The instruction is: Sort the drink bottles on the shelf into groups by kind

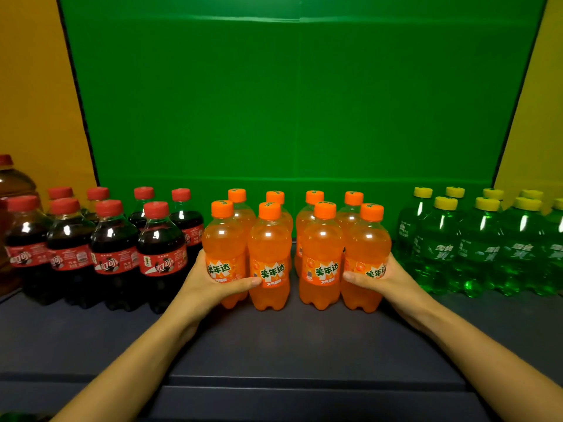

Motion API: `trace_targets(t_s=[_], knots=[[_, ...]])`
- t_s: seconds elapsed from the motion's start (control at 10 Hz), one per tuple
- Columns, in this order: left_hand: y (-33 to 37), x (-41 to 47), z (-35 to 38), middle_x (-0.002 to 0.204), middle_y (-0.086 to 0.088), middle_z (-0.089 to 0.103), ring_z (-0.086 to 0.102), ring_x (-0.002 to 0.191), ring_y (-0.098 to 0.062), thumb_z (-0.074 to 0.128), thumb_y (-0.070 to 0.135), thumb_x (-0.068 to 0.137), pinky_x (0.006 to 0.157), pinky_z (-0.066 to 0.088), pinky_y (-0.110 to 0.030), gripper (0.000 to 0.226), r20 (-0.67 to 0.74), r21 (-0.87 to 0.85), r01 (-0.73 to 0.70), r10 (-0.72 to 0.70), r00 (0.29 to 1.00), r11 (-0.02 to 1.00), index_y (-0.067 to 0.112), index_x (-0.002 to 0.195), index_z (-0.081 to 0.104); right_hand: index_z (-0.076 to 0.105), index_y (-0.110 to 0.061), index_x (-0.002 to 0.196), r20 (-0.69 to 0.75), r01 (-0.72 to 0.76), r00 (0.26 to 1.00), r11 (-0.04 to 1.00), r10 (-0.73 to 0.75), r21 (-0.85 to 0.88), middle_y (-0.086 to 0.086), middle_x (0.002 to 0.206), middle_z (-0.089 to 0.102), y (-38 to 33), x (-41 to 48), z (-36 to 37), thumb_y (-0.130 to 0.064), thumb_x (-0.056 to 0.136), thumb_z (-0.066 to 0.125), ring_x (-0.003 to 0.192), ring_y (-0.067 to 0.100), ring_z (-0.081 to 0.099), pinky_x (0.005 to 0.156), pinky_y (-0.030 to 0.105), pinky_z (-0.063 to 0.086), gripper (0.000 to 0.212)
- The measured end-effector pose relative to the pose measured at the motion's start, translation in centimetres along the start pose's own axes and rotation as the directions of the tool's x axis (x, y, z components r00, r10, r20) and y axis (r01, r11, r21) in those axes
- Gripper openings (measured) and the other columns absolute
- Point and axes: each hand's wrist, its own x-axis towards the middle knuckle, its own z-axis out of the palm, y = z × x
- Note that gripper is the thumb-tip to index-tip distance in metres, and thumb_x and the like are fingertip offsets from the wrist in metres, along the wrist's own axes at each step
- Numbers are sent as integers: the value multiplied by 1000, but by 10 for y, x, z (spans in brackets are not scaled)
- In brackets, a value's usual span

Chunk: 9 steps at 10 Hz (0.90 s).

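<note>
So the orange bottles (pixel 269 257) are standing dead centre on the shelf (pixel 289 345), at 12 o'clock from the person, two rows deep. Every bottle is upright, and the block's long side runs 9 to 3. There's a slim gap down the middle splitting it into a left and a right half. The left hand (pixel 210 281) is on the block's 9 o'clock end and the right hand (pixel 384 277) on the 3 o'clock end. Each has its fingers curled round the outer front bottle with the thumb (pixel 246 281) laid across the label, so both are gripping, and neither hand is nearer than the other. My guess is the next bit is a squeeze inward along that 9–3 line to close the gap. The cola bottles (pixel 115 248) sit just beside at 9, and the green bottles (pixel 481 248) sit a little apart at 3.
</note>
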Motion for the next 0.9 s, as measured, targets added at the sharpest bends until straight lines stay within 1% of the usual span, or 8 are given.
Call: trace_targets(t_s=[0.1, 0.2, 0.4, 0.5, 0.6, 0.7, 0.8, 0.9], knots=[[-25, 10, -7, 112, 0, 65, 67, 93, -12, 90, 27, 42, 68, 55, -21, 92, -26, -40, 16, -17, 1000, 999, 25, 123, 45, 38, -26, 133, -5, -4, 1000, 1000, 4, -3, -6, 122, 61, 0, 1, 0, -58, 29, 87, 106, 5, 63, 80, 19, 54, 119], [-25, 12, 1, 111, -1, 65, 65, 96, -13, 82, 17, 52, 76, 54, -28, 81, -38, -45, -11, 9, 999, 999, 22, 123, 44, 38, -25, 133, -16, -7, 1000, 1000, 7, -10, -6, 122, 61, 0, 0, 1, -58, 29, 87, 106, 4, 63, 80, 18, 54, 119], [-30, 15, 3, 111, -2, 64, 65, 98, -18, 83, 25, 52, 81, 54, -37, 82, -48, -40, 3, -5, 999, 999, 21, 123, 43, 37, -25, 134, -30, -16, 999, 1000, 16, -5, -4, 125, 59, 1, 1, 2, -41, 42, 84, 110, 8, 61, 88, 26, 51, 104], [-32, 17, 2, 107, 2, 64, 65, 93, -11, 81, 16, 60, 75, 55, -27, 68, -38, -43, -12, 10, 999, 999, 23, 118, 46, 36, -26, 134, -15, -21, 1000, 1000, 21, -16, -6, 125, 59, 0, 1, 2, -45, 41, 87, 111, 7, 60, 91, 28, 50, 108], [-33, 16, 2, 102, 3, 66, 68, 86, -6, 80, 16, 62, 71, 57, -24, 57, -31, -29, -44, 43, 999, 999, 27, 109, 50, 36, -31, 129, -10, -24, 1000, 999, 24, -26, -12, 119, 58, -3, -2, 3, -31, 56, 80, 100, -5, 62, 78, 15, 52, 85], [-34, 14, -2, 108, 4, 62, 63, 98, -13, 83, 28, 56, 83, 53, -36, 76, -75, -4, -40, 40, 996, 999, 23, 119, 42, 35, -37, 123, -22, -31, 999, 999, 30, -28, -18, 114, 55, -7, -6, 4, -28, 59, 75, 90, -14, 61, 68, 7, 49, 76], [-34, 9, -4, 111, 14, 57, 58, 99, 2, 80, 37, 58, 87, 49, -29, 77, -103, 92, -121, 131, 986, 988, 33, 122, 37, 32, -36, 132, -29, -15, 999, 1000, 14, -28, -14, 128, 51, -4, -11, -1, -35, 58, 85, 106, -9, 57, 82, 11, 49, 91], [-29, 3, -4, 140, 4, 42, 44, 125, -2, 75, 41, 65, 104, 37, -29, 90, -152, 325, -221, 282, 947, 919, 27, 140, 27, 23, -26, 144, -118, 26, 992, 997, -34, -69, -7, 147, 35, -16, -23, -7, -32, 63, 71, 131, 3, 37, 108, 24, 33, 94]])
